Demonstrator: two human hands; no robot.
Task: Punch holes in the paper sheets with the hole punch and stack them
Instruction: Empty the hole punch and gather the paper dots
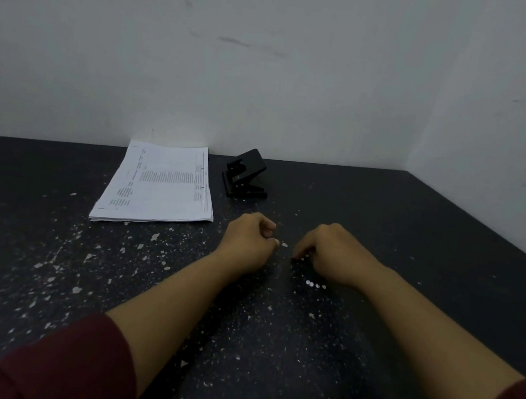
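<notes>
Stacked white printed paper sheets (pixel 157 183) at eleven o'clock, black metal hole punch (pixel 245 174) at twelve, untouched. Left hand (pixel 249 244), right hand (pixel 331 254) loosely curled, empty, near white punched dots (pixel 314 284). Probably finished.

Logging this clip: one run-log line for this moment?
left hand: curled, idle | right hand: on table | hole punch: untouched | paper stack: beside it

black hole punch (pixel 245 174), white paper stack (pixel 157 186) with fine dark printed text, black table (pixel 47 272) flecked with white specks, small white paper dots (pixel 314 284), maroon sleeves (pixel 69 364), plain off-white wall (pixel 271 67) with faint grey scuffs
</notes>
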